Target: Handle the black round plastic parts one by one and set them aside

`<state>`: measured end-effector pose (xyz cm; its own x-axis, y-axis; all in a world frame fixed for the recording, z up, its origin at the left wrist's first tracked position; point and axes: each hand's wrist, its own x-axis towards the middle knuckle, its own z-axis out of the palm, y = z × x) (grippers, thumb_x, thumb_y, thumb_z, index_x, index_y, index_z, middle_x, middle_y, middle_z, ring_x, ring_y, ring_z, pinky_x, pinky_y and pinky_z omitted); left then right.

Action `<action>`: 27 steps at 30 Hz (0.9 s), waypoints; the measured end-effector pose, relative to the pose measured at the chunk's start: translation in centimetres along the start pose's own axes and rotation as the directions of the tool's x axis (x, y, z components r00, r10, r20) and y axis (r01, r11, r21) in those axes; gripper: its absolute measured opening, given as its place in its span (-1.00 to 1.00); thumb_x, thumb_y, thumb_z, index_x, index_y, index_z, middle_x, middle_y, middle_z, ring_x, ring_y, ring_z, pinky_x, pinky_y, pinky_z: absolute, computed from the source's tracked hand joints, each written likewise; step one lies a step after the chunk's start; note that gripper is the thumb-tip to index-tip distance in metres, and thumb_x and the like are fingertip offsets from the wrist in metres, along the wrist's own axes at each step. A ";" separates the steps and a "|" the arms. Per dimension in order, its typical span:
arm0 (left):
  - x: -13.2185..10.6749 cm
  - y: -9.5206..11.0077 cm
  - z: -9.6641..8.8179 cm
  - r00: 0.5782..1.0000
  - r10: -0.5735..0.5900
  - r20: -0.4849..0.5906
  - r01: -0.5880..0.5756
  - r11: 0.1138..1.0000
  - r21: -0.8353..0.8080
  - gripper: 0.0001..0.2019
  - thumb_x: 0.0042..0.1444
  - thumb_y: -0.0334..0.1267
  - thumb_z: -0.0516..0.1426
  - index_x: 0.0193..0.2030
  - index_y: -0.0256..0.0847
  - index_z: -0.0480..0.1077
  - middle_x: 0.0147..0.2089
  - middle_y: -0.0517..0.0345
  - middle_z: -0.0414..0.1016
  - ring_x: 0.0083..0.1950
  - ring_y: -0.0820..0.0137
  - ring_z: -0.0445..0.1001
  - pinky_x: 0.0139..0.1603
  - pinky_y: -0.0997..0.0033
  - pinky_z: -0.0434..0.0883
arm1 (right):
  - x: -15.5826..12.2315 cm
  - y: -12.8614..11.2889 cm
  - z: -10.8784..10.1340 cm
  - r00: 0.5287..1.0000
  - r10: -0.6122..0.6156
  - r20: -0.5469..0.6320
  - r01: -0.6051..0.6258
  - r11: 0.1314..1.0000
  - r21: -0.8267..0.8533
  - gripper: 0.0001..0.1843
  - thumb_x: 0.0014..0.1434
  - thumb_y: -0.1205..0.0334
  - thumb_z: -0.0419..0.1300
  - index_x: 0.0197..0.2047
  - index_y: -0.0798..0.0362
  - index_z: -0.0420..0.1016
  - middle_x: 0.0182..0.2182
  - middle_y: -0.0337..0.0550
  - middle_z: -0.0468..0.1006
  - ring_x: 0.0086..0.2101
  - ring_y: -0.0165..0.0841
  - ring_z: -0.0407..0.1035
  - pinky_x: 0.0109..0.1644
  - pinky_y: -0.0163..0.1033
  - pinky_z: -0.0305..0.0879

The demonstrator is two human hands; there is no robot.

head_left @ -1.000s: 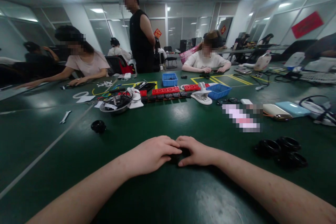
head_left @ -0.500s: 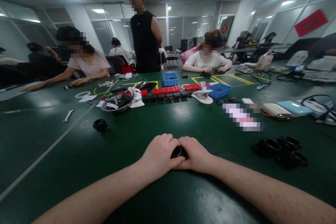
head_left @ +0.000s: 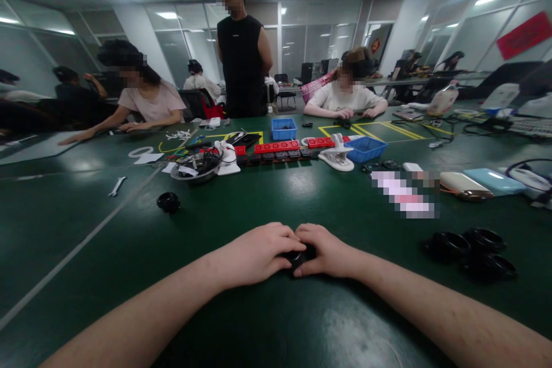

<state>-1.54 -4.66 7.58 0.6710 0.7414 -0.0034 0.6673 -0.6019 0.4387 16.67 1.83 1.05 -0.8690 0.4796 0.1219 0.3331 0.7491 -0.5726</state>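
Note:
Between my two hands, low on the green table, is a black ring-shaped part (head_left: pixel 296 260), mostly covered by fingers. My left hand (head_left: pixel 269 250) grips it from the left, fingers over the top and thumb at the near side. From the right, my right hand (head_left: pixel 323 250) wraps around it, its thumb at the near edge. The fingertips of both hands meet near the top. A similar black ring-shaped part (head_left: pixel 168 202) lies alone to the left. Three more black ring-shaped parts (head_left: pixel 448 246) sit grouped to the right of my right forearm.
Across the table (head_left: pixel 233 201) run red and black power strips (head_left: pixel 276 147), with a metal bowl of cables (head_left: pixel 196 171), a white clip stand (head_left: pixel 337 155) and blue bins (head_left: pixel 365 149) nearby. A wrench (head_left: pixel 117 186) lies left. Power banks (head_left: pixel 466 185) are right. Other people sit or stand beyond.
My left thumb has drawn back left from the near side of the black part, while my right thumb now shows there. The whole view has shifted slightly.

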 end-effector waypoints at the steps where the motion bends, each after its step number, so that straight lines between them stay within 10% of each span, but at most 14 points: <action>1: 0.1 0.1 0.2 0.999 -0.033 -0.018 0.033 0.999 0.021 -0.65 0.03 -0.40 0.17 0.00 -0.13 0.33 -0.07 0.13 0.38 -0.04 0.33 0.32 -0.02 0.36 0.27 | 0.0 -0.1 0.2 1.000 0.017 -0.019 -0.017 1.000 -0.025 -0.58 -0.18 -0.02 0.31 -0.31 0.08 0.41 -0.38 -0.21 0.36 -0.33 -0.35 0.24 -0.25 -0.25 0.13; 10: 1.1 1.0 3.1 0.917 -0.253 -0.308 0.345 0.890 0.299 -0.65 -0.04 0.00 0.18 -0.35 -0.30 0.34 -0.37 0.11 0.34 -0.30 0.26 0.34 -0.25 0.24 0.31 | 0.1 -1.7 1.6 0.981 0.124 -0.149 -0.158 0.957 -0.245 -0.57 -0.17 -0.04 0.26 -0.33 0.10 0.34 -0.41 -0.17 0.34 -0.38 -0.33 0.22 -0.33 -0.24 0.11; 18: -0.7 0.1 -0.4 0.981 -0.092 -0.173 0.117 0.983 0.139 -0.65 0.01 -0.09 0.17 -0.08 -0.17 0.31 -0.05 0.09 0.33 -0.01 0.25 0.27 -0.01 0.22 0.24 | -0.6 -1.2 -0.2 0.998 0.057 0.019 -0.058 0.997 0.057 -0.12 -0.18 -0.11 0.28 0.15 0.04 0.07 -0.07 -0.06 0.29 -0.10 -0.23 0.20 -0.04 -0.11 0.12; 27: -0.1 -0.2 -0.4 0.999 0.050 0.011 -0.050 0.999 0.004 -0.62 0.02 -0.51 0.15 -0.01 -0.13 0.33 0.02 0.15 0.36 0.03 0.36 0.28 0.05 0.38 0.21 | -0.2 -0.4 -0.8 0.996 -0.007 0.086 0.000 0.997 0.079 -0.62 -0.07 0.12 0.27 -0.15 0.03 0.41 -0.24 -0.18 0.34 -0.21 -0.33 0.25 -0.12 -0.21 0.15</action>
<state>-1.88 -4.56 7.84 0.7071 0.7071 0.0084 0.6341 -0.6393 0.4350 16.99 1.76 1.90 -0.8993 0.4337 0.0557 0.3034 0.7105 -0.6349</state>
